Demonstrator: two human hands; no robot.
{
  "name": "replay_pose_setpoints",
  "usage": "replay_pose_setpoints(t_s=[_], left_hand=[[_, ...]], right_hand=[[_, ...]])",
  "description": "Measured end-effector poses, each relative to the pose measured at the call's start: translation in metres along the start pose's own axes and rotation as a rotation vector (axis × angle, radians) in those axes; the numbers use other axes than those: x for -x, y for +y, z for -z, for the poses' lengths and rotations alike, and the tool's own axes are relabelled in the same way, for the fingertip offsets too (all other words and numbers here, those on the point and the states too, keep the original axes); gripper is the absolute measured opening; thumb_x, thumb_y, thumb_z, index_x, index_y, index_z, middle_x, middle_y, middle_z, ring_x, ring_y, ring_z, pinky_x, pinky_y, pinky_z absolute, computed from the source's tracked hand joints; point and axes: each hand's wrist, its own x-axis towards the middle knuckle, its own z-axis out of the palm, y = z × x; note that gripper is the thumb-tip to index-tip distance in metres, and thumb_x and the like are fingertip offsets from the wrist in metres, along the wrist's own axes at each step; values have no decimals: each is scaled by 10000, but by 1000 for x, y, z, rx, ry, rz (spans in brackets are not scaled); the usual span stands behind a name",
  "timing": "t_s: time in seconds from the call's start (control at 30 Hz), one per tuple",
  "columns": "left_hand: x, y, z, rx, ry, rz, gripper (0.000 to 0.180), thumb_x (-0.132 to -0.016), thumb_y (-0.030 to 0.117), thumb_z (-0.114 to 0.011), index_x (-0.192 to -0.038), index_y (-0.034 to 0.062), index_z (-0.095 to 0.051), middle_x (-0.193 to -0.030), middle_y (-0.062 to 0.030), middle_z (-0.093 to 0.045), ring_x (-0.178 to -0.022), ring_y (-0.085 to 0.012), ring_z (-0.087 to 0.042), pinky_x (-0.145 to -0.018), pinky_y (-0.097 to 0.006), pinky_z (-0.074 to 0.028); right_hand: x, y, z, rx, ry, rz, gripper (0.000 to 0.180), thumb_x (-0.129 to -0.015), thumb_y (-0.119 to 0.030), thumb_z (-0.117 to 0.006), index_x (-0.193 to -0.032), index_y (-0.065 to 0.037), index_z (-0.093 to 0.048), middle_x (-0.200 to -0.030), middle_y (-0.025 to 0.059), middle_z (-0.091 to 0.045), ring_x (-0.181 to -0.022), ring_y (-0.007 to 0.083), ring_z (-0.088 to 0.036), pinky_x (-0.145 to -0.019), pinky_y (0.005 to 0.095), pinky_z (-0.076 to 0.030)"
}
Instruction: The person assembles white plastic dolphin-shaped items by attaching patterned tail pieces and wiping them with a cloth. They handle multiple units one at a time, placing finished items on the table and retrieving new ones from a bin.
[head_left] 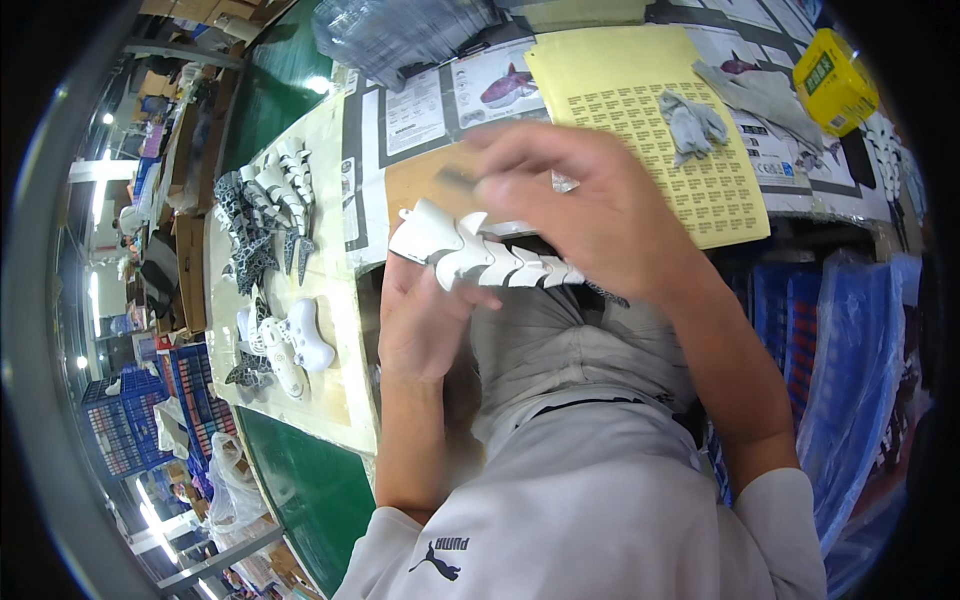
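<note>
A white, jointed, segmented toy body [500,264], shaped like a sea animal with small fins and a dark patterned tail end, lies belly-up above my lap. My left hand [415,320] is closed around its wider end from below. Over the toy, my right hand [590,200] is blurred by motion, its thumb and fingers pinched together. A small dark piece [458,180] shows at those fingertips, too smeared to name. Several similar black-and-white toy bodies [250,220] lie piled on the table at the left, with white handheld controllers [308,335] nearer me.
A yellow sheet of printed labels [640,75] lies on the table ahead, with a grey cloth [690,125] on it. Beyond stand a yellow container [835,85] and stacked clear plastic packaging [395,35]. Blue crates [775,315] are at the right.
</note>
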Motion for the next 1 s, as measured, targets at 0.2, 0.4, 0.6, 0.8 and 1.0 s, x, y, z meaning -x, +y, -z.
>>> replay_pose_setpoints(t_s=[0.2, 0.4, 0.6, 0.8, 1.0], left_hand=[[-3, -1, -10, -135, 139, -170, 540, -1001, 50, -659, -1464, 41, -381, -1322, -179, -613, -1151, -323, -679, -855, -460, -638], [1, -3, -10, -147, 213, -218, 593, -932, 2, -722, -1421, 39, -390, -1319, -151, -606, -1136, -269, -680, -875, -433, -639], [6, -6, 5, -102, 209, -208, 713, -855, 63, -837, -1407, 61, -386, -1326, -128, -590, -1193, -258, -654, -903, -404, -631], [9, -7, 14, -108, 178, -210, 734, -838, 73, -859, -1393, 76, -379, -1318, -144, -596, -1184, -274, -665, -919, -417, -626], [8, -3, 10, -135, 160, -251, 649, -860, -53, -744, -1379, 63, -373, -1304, -208, -615, -1176, -318, -671, -943, -447, -617]], right_hand=[[43, -28, -17, 426, 183, 195, 82, -962, -6, -682, -1038, 17, -706, -874, 72, -721, -735, 142, -672, -636, 288, -511], [47, 20, -49, 690, 174, 408, 171, -876, 37, -747, -1041, 21, -708, -837, 136, -700, -677, 288, -688, -587, 360, -534], [41, 25, -57, 792, 125, 530, 194, -807, -10, -744, -992, -36, -690, -759, 64, -597, -621, 225, -635, -525, 341, -489], [37, 19, -51, 742, -44, 482, 233, -816, 35, -777, -1034, -8, -706, -814, 112, -690, -651, 277, -682, -541, 363, -523], [36, 19, -46, 786, -13, 565, 149, -820, -47, -694, -963, -68, -653, -739, 40, -543, -602, 206, -608, -501, 344, -468]])
